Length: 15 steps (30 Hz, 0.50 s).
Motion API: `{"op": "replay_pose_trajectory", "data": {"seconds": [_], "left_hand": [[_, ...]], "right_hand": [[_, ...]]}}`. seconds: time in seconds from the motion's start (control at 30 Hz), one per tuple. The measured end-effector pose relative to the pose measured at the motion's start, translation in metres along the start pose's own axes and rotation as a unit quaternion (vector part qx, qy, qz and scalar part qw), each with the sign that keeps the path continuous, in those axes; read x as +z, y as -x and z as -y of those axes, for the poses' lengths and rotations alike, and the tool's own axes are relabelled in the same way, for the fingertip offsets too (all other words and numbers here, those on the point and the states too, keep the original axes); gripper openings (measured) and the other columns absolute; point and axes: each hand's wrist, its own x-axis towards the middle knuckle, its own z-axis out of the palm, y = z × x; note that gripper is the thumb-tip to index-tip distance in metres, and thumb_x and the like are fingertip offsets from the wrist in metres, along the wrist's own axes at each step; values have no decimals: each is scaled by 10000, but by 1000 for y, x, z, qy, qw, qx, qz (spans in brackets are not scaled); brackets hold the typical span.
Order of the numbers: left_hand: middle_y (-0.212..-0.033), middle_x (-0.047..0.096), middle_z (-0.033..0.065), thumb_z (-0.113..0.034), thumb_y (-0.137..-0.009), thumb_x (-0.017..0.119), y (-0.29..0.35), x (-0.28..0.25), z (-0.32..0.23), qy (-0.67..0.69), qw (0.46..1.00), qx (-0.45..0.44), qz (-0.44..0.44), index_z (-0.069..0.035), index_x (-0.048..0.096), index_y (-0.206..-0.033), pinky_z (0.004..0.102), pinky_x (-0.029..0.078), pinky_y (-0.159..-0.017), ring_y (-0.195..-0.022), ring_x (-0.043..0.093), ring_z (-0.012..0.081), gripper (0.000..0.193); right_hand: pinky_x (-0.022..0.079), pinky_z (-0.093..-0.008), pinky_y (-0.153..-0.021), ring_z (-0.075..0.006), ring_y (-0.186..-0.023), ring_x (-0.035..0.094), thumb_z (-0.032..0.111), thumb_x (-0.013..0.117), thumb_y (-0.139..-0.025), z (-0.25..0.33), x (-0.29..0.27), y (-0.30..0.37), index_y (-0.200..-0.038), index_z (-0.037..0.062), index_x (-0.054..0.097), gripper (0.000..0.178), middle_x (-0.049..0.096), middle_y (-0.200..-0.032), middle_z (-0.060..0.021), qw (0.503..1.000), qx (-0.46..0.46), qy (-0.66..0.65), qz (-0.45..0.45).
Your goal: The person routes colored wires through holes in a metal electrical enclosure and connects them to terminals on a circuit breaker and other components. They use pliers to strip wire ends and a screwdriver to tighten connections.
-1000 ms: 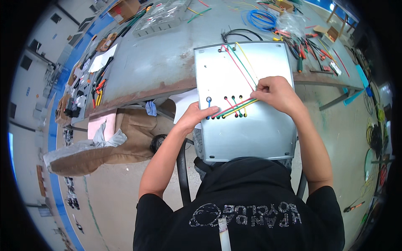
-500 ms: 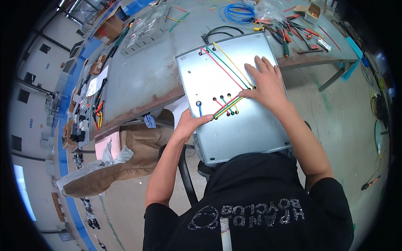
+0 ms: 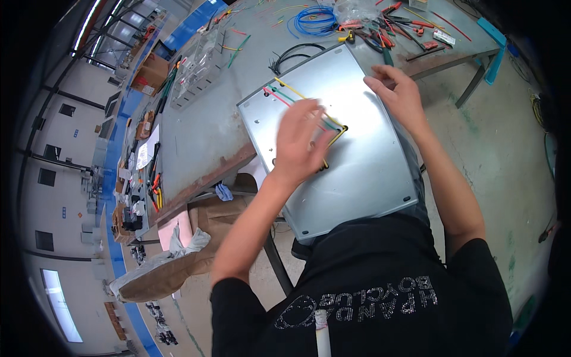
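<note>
Panel (image 3: pixel 364 175) rect. metal, L hand (image 3: pixel 298 144) grip blurred, can't tell; R hand (image 3: pixel 400 96) parted, empty.

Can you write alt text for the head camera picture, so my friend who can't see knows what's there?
A person's blurred left hand is over a grey metal panel strung with red, green and yellow wires; the right hand is by its right edge. Beyond is a workbench with a blue cable coil and hand tools.

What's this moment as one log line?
left hand: blurred, over wires | right hand: open, by metal panel | wire grip: unclear
</note>
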Motion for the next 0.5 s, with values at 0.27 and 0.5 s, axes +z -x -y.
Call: {"op": "replay_pose_trajectory", "data": {"seconds": [0.27,0.5], "left_hand": [[-1570,543,189,-562,-940,708,-40,92,12,163,931,215,244,-29,632,-1439,520,415,-1224,-1472,509,390,734],[-1679,461,106,-681,-906,603,-32,107,1,61,929,206,300,-123,547,-1577,524,199,-1342,-1586,387,298,874]], "right_hand": [[507,-262,-832,-94,-933,621,523,658,-1066,-65,27,15,-1149,-5,733,539,694,-1034,-23,906,244,-311,152],[536,-275,-889,-118,-1006,664,490,606,-1098,-28,8,23,-1223,-12,710,528,721,-1129,-58,776,383,-472,167]]}}
